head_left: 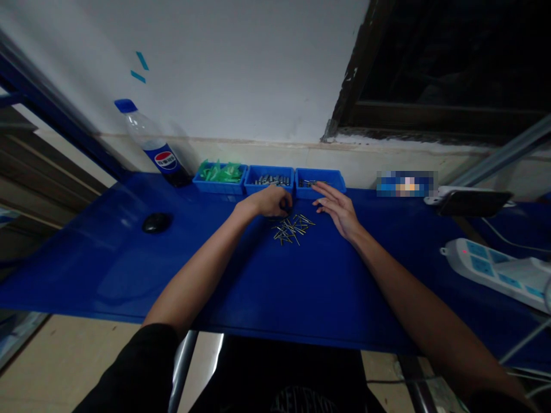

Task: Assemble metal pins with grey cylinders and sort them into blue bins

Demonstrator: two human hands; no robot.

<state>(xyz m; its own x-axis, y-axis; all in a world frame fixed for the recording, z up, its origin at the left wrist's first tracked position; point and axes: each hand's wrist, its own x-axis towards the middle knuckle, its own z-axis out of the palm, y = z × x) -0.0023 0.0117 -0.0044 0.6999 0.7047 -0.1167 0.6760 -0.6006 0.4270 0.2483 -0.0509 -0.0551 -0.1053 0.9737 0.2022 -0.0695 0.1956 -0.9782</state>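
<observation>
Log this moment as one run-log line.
left hand: curled, at screw pile | right hand: open, flat on blue table | three blue bins behind

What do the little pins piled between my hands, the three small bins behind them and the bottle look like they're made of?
The pins look like metal: thin, pale and glinting, though too small to be sure. The three bins look like moulded plastic, uniformly blue with a slight sheen. The bottle looks like clear plastic with a blue cap and a printed label. The left hand and right hand rest beside the pile.
</observation>
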